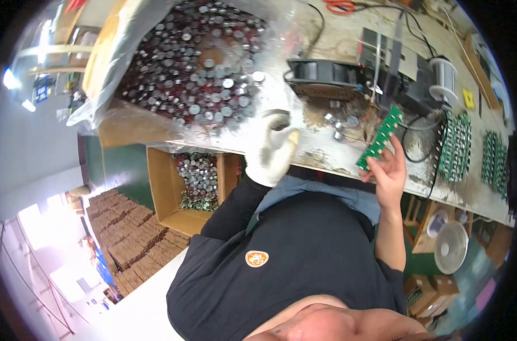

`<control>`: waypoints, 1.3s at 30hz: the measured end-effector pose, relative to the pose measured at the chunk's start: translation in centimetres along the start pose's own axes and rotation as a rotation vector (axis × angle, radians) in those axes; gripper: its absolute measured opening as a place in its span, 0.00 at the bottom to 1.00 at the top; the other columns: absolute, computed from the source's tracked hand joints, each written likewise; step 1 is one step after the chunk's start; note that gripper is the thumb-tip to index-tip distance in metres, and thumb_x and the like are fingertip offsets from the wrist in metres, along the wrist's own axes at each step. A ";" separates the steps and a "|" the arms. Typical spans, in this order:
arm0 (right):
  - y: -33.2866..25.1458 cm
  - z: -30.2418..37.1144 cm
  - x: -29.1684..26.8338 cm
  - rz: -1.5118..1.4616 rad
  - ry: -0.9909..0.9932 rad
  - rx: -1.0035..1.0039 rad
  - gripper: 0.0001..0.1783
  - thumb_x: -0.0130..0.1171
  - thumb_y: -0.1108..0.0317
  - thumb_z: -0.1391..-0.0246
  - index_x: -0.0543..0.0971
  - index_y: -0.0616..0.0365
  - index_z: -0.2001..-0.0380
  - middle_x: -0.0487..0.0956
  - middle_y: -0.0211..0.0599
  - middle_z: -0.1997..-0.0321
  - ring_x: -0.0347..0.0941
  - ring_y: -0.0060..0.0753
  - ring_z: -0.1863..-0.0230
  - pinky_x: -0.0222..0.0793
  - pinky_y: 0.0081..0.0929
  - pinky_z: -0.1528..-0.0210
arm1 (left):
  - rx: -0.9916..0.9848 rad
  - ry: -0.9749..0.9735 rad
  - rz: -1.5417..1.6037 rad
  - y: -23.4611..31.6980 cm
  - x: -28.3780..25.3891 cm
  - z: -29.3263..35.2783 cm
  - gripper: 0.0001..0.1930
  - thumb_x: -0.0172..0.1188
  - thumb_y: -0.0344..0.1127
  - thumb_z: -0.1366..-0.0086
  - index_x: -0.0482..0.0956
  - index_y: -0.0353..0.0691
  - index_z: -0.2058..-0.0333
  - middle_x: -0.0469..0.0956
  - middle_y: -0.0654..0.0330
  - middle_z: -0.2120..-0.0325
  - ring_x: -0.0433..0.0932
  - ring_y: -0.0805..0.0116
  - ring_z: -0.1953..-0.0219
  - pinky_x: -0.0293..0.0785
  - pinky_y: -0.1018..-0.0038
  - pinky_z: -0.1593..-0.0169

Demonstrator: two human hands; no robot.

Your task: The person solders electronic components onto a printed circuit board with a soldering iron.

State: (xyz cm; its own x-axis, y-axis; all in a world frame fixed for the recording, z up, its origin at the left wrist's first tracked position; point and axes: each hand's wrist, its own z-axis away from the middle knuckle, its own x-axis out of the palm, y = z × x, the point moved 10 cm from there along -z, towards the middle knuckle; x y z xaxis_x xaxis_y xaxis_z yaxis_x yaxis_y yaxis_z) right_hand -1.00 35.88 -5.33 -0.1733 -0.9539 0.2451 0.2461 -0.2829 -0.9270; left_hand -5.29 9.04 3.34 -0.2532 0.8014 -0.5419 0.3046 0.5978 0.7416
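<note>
A white glove covers my left hand (pixel 270 150), which is at the front edge of the bench beside the pile of small round metal parts (pixel 196 74). Its fingers curl in toward the thumb; whatever they may hold is hidden. My bare right hand (pixel 389 173) grips the lower end of a narrow green circuit board (pixel 380 138) between thumb and fingers. That board is tilted, its upper end reaching toward the soldering stand (pixel 378 85). Between my hands, a few loose metal parts (pixel 339 128) lie on the bench.
Behind sits a black fan (pixel 324 77); a solder spool (pixel 443 79) stands at the right. Stacked green boards (pixel 455 146) lie on the right of the bench (pixel 321 160). Below the bench is a cardboard box (pixel 166 193) of metal parts. A dark cable (pixel 409 139) loops near my right hand.
</note>
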 end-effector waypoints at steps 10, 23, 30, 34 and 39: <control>0.1 -0.2 0.5 0.034 -0.033 -0.048 0.37 0.55 0.83 0.49 0.53 0.64 0.37 0.76 0.47 0.60 0.76 0.28 0.77 0.70 0.17 0.82 | -0.180 0.297 -0.567 -7.2 -12.4 -4.6 0.14 0.64 0.34 0.48 0.78 0.41 0.61 0.76 0.54 0.63 0.76 0.55 0.60 0.72 0.67 0.55; 0.1 0.0 0.7 0.084 0.043 -0.042 0.38 0.57 0.82 0.49 0.54 0.63 0.37 0.75 0.45 0.62 0.75 0.27 0.78 0.72 0.17 0.81 | 0.044 -0.022 -0.325 -10.1 -11.4 -10.2 0.08 0.61 0.31 0.44 0.80 0.37 0.64 0.80 0.52 0.69 0.79 0.54 0.66 0.74 0.68 0.63; 0.3 -0.5 0.4 0.112 0.021 0.014 0.38 0.56 0.81 0.48 0.54 0.60 0.36 0.75 0.44 0.61 0.75 0.25 0.79 0.73 0.18 0.80 | 0.071 -0.019 -0.234 -5.8 -11.8 -9.8 0.08 0.60 0.28 0.40 0.79 0.33 0.62 0.79 0.55 0.70 0.78 0.69 0.70 0.72 0.77 0.64; 0.0 -0.3 0.4 0.113 0.006 0.020 0.37 0.56 0.82 0.49 0.54 0.60 0.37 0.75 0.44 0.61 0.74 0.25 0.79 0.73 0.18 0.79 | -0.252 0.016 0.163 -7.1 -10.2 -7.5 0.09 0.60 0.31 0.38 0.78 0.31 0.63 0.79 0.60 0.73 0.75 0.76 0.75 0.71 0.80 0.69; 0.2 -0.3 0.3 0.045 -0.012 0.003 0.40 0.58 0.83 0.51 0.53 0.60 0.36 0.75 0.45 0.59 0.76 0.28 0.76 0.73 0.18 0.78 | -0.594 -0.120 0.652 -6.9 -4.3 -2.8 0.12 0.58 0.35 0.36 0.76 0.31 0.60 0.79 0.60 0.74 0.74 0.78 0.77 0.69 0.83 0.72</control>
State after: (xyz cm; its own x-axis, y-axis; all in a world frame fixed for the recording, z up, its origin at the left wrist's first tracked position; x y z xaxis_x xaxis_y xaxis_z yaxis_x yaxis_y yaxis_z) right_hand -1.31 35.55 -5.48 -0.1508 -0.9667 0.2066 0.2566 -0.2402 -0.9362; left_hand -8.91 1.40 1.63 -0.0874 0.9951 0.0468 -0.1808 -0.0621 0.9816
